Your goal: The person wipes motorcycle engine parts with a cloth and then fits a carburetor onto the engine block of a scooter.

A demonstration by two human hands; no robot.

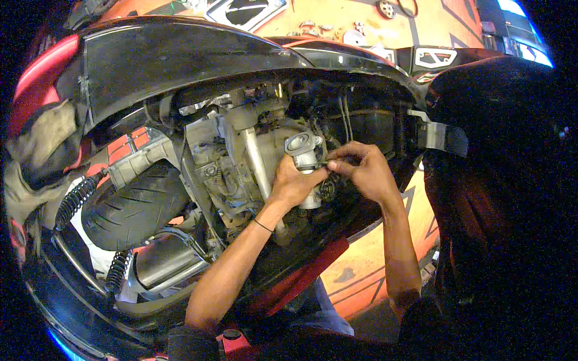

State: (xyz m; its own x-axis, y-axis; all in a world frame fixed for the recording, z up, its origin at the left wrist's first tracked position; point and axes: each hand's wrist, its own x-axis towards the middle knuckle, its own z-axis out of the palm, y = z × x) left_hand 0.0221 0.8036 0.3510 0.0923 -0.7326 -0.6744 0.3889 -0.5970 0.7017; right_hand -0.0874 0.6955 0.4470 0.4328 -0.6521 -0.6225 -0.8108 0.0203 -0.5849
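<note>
My left hand (294, 185) is closed around a silvery metal throttle body (299, 148), which has a round bore and a flange at its top end. The part stands roughly upright above the open engine bay of a scooter, its lower end showing beneath my fingers. From the right, my right hand (371, 173) meets it with thumb and forefinger pinched together at its side. Whatever lies in that pinch is too small to make out. Dark wiring (328, 188) runs behind and below the part, between my two hands.
Black body panels (192, 69) surround the bay. A metal tube (256, 165) crosses it left of my hands. The rear tyre (135, 207) and a coil shock absorber (78, 201) are at the left. Loose parts (316, 27) lie on the orange floor beyond. A metal bracket (442, 137) juts out at right.
</note>
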